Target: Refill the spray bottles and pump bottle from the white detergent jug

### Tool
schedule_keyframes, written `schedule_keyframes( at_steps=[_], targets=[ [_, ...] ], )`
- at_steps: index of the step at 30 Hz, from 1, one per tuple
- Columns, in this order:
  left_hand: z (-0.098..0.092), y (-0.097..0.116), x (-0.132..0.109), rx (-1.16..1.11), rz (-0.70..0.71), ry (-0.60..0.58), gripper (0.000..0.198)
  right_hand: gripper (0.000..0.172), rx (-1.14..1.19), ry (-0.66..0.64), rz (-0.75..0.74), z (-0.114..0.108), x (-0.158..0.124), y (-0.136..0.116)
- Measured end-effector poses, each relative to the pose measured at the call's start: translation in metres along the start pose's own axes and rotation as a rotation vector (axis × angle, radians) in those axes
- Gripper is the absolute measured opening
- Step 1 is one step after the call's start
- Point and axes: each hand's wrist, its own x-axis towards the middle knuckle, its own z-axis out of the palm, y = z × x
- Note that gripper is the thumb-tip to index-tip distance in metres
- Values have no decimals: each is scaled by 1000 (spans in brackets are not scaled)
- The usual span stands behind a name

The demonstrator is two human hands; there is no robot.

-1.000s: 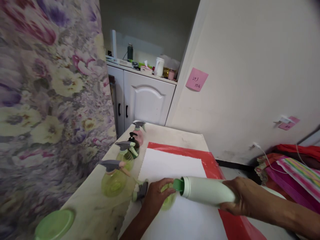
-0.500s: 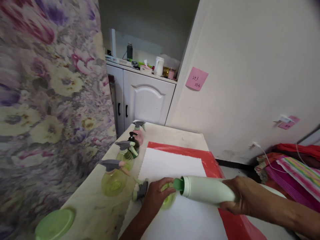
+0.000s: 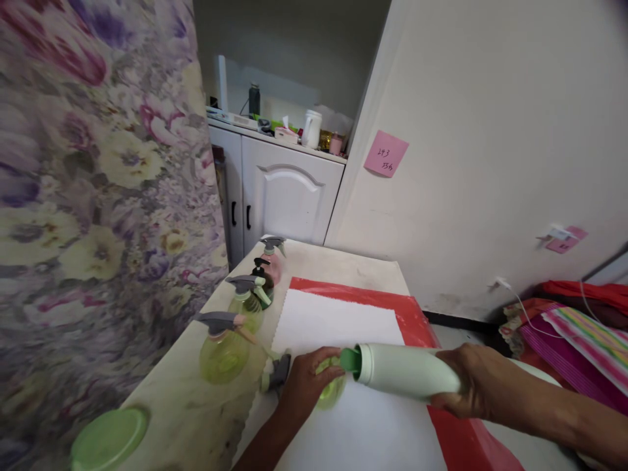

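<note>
My right hand (image 3: 458, 379) is wrapped round a pale green bottle (image 3: 400, 371), tipped on its side with its green spout (image 3: 349, 360) pointing left. Just below the spout, my left hand (image 3: 314, 376) is closed round the upper part of a small yellow-green spray bottle (image 3: 330, 392), whose spray head is off. The spout reaches to the small bottle's neck; whether liquid flows, I cannot make out. A grey spray head (image 3: 277, 373) lies left of my left hand, partly hidden by it. The white sheet (image 3: 343, 327) is beneath both hands.
Along the table's left side stand two yellow spray bottles (image 3: 223, 356), a dark pump bottle (image 3: 262, 284) and a pink spray bottle (image 3: 271, 265). A green round lid (image 3: 108, 438) lies at the near left. Red plastic (image 3: 422, 320) borders the white sheet. A floral curtain (image 3: 108, 196) hangs at left.
</note>
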Motion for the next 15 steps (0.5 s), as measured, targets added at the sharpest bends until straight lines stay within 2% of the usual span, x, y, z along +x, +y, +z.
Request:
schedule_keyframes(
  at_steps=[15],
  targets=[
    [0,-1,0,1,-6,14,22,24,57,-14,36,6,2,6]
  ],
)
